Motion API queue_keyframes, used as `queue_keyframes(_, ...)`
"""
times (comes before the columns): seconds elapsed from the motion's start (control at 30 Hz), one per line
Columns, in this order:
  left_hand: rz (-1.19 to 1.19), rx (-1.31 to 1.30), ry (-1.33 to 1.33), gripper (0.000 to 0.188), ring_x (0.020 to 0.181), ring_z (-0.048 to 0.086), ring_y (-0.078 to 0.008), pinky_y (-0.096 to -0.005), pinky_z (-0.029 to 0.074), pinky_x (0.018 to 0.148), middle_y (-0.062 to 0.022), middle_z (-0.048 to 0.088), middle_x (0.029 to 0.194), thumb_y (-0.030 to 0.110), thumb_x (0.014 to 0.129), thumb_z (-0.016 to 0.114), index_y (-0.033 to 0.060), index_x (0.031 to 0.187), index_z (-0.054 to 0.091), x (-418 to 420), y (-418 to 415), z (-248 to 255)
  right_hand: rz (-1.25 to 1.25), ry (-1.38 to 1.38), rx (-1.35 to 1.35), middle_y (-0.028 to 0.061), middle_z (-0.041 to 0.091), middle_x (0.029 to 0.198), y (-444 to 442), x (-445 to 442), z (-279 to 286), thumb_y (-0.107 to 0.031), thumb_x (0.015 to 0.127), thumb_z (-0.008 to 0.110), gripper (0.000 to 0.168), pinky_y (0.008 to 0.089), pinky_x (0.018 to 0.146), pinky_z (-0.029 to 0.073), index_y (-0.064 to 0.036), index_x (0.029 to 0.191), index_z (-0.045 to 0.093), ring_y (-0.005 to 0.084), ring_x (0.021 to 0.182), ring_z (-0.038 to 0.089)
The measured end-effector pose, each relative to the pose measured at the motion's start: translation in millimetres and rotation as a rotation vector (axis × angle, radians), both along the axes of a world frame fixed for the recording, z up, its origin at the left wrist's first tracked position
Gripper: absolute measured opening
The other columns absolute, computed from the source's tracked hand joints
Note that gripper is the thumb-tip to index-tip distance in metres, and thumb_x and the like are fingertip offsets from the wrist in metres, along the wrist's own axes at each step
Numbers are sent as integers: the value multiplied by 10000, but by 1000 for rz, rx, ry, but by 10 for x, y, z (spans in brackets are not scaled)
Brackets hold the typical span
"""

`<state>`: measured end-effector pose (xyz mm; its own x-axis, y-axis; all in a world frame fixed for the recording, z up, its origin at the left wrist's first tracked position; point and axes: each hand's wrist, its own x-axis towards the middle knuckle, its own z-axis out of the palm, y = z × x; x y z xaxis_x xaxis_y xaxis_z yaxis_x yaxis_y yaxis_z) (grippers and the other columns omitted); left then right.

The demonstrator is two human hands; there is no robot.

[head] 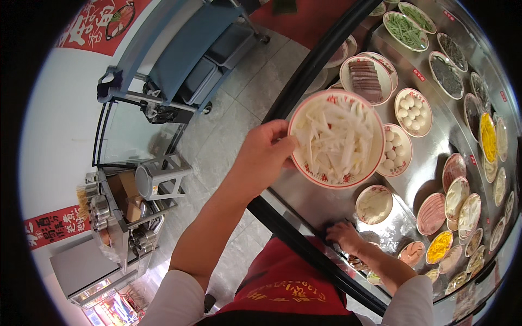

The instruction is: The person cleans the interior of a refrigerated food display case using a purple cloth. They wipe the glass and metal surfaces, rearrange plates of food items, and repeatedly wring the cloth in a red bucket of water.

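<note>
My left hand (pixel 269 157) grips the rim of a white bowl (pixel 379 167) with a red edge and red print, thumb over the rim. Pale white strips of food (pixel 336 134) fill the bowl, which is raised above a stainless-steel display shelf (pixel 318 199). Lower down, my right hand (pixel 344 236) reaches to the near edge of this shelf, over something dark that I cannot make out. Whether its fingers hold anything is unclear. Just beyond it sits a small bowl of pale, flat food (pixel 374 205). Two bowls of small peeled eggs (pixel 412 112) stand partly beside and behind the raised bowl.
A black frame bar (pixel 322 65) borders the display case. Sliced dark-red food (pixel 365 81), greens (pixel 405 31), pink sliced meat (pixel 431 214) and yellow strips (pixel 439 247) fill other bowls. Behind are a blue-grey cart (pixel 191 45), a grey plastic stool (pixel 163 181) and a metal rack (pixel 122 240).
</note>
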<state>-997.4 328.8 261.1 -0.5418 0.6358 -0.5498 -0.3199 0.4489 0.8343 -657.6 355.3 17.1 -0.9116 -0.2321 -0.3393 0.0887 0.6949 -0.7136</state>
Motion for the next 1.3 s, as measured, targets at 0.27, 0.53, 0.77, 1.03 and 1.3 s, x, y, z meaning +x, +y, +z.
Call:
queue_keyframes(0.27, 84, 96, 16, 211, 823, 644, -135, -278, 562, 718, -78, 638, 939, 80, 886, 528, -34, 1059, 570, 161, -20, 61, -348, 297, 187, 32, 512, 1290, 751, -2163, -202, -105, 734, 596, 393, 494, 998, 357, -194, 1117, 613, 269, 1207, 444)
queue_keyframes(0.53, 129, -73, -126, 224, 846, 644, -150, -314, 556, 776, -88, 633, 966, 59, 896, 490, -44, 1083, 558, 393, -247, -985, -546, 376, 46, -2, 523, 1267, 63, -1321, -312, -187, 758, 607, 341, 493, 1006, 328, -219, 1097, 626, 231, 1192, 454)
queue_keyframes(0.77, 249, -196, -194, 261, 873, 633, -201, -321, 545, 730, -115, 625, 1014, 27, 821, 517, -26, 1070, 575, 393, -49, -2197, -187, 75, 169, -1, 535, 1242, -73, 215, -232, -202, 765, 583, 314, 467, 984, 332, -206, 1074, 641, 207, 1189, 447)
queue_keyframes(1.03, 403, -156, -249, 274, 940, 609, -264, -369, 533, 774, -150, 593, 1087, -14, 871, 463, -16, 1135, 535, 375, 306, -3125, -283, -151, 225, 9, 499, 1281, 230, 931, -151, -236, 766, 631, 381, 504, 1036, 303, -217, 1146, 609, 214, 1240, 411)
queue_keyframes(1.3, 327, -201, -284, 175, 785, 616, -202, -296, 512, 672, -105, 612, 911, -6, 846, 507, -10, 1007, 577, 86, -128, -3151, -1142, -40, 643, 100, 627, 934, 1801, 1625, 764, -123, 827, 584, 282, 348, 725, 511, -35, 1094, 567, 237, 851, 625)
